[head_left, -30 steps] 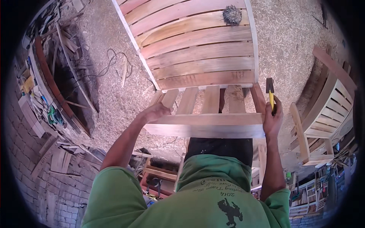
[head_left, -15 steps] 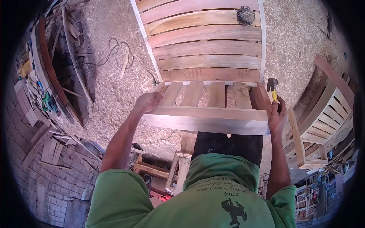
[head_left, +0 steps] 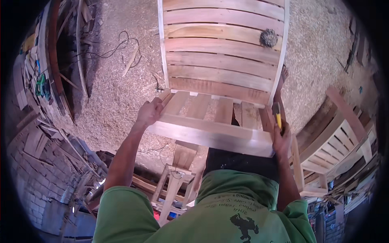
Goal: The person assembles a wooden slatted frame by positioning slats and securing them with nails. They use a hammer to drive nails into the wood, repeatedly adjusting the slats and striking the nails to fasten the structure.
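Observation:
A slatted wooden frame point(head_left: 210, 134) with a thick near rail and several short slats is held level in front of my body. My left hand point(head_left: 149, 112) is closed around its left end. At its right end, my right hand point(head_left: 282, 137) grips a hammer point(head_left: 278, 117) by its yellow handle, dark head up; this hand is also against the frame's corner. The frame's far edge meets the near end of a large slatted wooden panel point(head_left: 219, 57); whether they are joined I cannot tell. On the panel sits a dark, spiky clump point(head_left: 268, 38), perhaps nails.
Wood shavings cover the floor point(head_left: 105, 89). A black cable point(head_left: 109, 52) curls at the left near stacked boards point(head_left: 54, 60). A bare foot point(head_left: 285, 72) shows beside the panel. Another slatted piece point(head_left: 330, 150) stands at the right, and a small wooden stand point(head_left: 174, 186) at lower left.
The frame's right end has come nearer to me, along with my right hand and the hammer, so the frame lies slantwise. A bare foot and lower leg now show right of the panel.

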Available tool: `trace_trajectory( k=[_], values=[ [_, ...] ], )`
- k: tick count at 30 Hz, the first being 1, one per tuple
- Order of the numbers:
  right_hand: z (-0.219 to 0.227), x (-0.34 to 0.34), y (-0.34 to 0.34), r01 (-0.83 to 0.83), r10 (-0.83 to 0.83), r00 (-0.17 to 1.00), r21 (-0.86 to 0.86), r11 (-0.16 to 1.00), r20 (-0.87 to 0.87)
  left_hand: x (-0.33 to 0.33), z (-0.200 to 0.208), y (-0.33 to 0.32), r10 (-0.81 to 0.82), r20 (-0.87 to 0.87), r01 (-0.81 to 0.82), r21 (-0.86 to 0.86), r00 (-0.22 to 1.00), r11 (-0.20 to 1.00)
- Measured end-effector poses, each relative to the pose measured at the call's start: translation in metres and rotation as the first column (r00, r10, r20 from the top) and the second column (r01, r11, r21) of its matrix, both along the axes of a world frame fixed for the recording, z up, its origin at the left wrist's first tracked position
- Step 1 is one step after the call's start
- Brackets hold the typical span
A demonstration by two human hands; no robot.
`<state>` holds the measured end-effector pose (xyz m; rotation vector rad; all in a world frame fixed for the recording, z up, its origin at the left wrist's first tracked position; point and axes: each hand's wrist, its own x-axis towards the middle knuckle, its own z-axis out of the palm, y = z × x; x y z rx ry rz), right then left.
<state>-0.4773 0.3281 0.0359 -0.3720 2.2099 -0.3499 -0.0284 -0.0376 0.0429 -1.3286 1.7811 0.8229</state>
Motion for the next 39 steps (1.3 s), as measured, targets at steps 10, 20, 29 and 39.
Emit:
trace_trajectory(
  k=[10, 20, 29, 39],
  values=[
    [-0.038, -0.063, -0.115, -0.569, 0.597, 0.778, -0.181, 0.802, 0.198, -0.018, 0.019, 0.049, -0.029, -0.205, -0.015, -0.209, 0.978, 0.978],
    [-0.075, 0.019, -0.21, -0.268, 0.303, 0.474, -0.192, 0.944, 0.827, -0.048, 0.014, 0.04, 0.023, -0.162, 0.002, 0.153, 0.987, 0.988],
    [-0.128, 0.103, -0.234, -0.32, 0.107, 0.032, -0.091, 0.943, 0.994, -0.054, 0.009, 0.038, 0.094, -0.222, -0.063, 0.142, 0.971, 0.988],
    [-0.153, 0.102, -0.272, -0.449, -0.104, -0.145, 0.029, 0.893, 0.984, -0.052, -0.005, 0.073, 0.061, -0.286, -0.185, -0.429, 0.956, 0.884]
  ],
)
